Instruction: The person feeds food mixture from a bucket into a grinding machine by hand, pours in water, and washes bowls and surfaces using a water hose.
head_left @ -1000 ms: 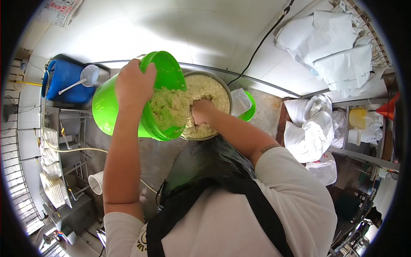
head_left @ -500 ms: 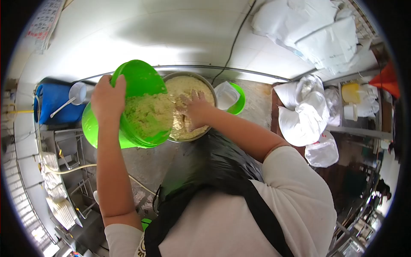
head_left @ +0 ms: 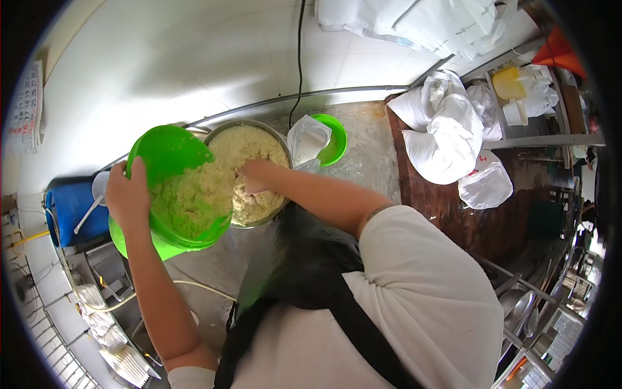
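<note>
My left hand (head_left: 125, 194) is closed on the rim of a green plastic tub (head_left: 162, 150), which is tilted toward a round metal pot (head_left: 283, 144). Pale yellow crumbly mash (head_left: 188, 200) lies inside the tub near its lowered lip. More of the same mash (head_left: 249, 141) fills the pot. My right hand (head_left: 259, 176) is down in the pot's mash near the tub's lip, its fingers curled and partly buried in it. Another green container (head_left: 118, 241) shows beneath the tilted tub.
Right of the pot stand a clear plastic container (head_left: 307, 139) and a green basin (head_left: 338, 129). A blue barrel (head_left: 74, 211) with a white ladle (head_left: 91, 214) is at the left. White sacks (head_left: 447, 139) lie on brown boards (head_left: 421, 194). A yellowish hose (head_left: 194, 283) crosses the floor.
The view has shifted, with the scene sliding left. My right hand has gone from spread flat on the mash to curled into it, closer to the tub's lip. My left hand keeps its grip.
</note>
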Demonstrator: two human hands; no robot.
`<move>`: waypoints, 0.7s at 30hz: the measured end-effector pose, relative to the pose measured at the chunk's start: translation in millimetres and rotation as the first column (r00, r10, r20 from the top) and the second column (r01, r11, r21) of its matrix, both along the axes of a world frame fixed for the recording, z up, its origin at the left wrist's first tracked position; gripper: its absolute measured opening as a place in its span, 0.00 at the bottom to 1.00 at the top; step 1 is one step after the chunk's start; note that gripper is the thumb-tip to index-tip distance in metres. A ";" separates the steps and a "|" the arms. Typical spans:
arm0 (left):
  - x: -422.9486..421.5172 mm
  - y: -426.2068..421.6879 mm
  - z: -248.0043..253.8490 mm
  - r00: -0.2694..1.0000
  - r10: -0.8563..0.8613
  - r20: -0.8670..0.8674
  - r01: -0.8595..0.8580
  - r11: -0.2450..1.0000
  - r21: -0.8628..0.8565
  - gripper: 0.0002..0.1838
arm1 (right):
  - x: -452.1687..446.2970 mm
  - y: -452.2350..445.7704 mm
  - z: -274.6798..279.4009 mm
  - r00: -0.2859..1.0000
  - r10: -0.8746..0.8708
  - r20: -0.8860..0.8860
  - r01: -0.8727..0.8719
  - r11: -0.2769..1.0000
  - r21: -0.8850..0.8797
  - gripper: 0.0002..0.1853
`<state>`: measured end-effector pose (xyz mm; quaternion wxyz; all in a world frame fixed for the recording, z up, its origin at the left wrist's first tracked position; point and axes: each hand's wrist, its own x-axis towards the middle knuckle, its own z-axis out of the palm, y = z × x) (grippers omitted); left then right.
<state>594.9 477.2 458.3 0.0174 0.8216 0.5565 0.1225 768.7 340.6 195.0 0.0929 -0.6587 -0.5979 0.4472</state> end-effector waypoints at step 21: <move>14.3 -9.5 -2.9 0.999 -0.003 -0.041 0.004 1.000 0.024 0.29 | -18.6 24.4 -11.0 0.912 0.388 0.133 -0.379 0.921 -0.091 0.19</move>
